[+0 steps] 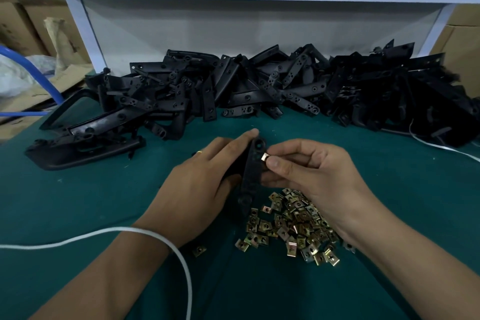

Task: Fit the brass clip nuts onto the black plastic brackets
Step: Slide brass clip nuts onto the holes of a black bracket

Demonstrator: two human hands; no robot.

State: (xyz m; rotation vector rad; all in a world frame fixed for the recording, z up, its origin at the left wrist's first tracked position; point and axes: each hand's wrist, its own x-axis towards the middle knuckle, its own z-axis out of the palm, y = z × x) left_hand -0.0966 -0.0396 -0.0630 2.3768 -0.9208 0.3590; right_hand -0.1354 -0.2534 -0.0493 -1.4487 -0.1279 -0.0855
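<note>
Left hand (205, 179) grips half-hidden bracket (253, 163); right hand (309, 166) pinches clip nut (265, 156).

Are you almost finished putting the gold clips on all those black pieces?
Not nearly. I can't pick out any finished pieces. Right now the left hand holds one black bracket upright while the right hand pinches a brass clip against its edge. Still waiting: a big heap of brackets along the back of the table and a pile of loose clips by the right wrist.
</note>
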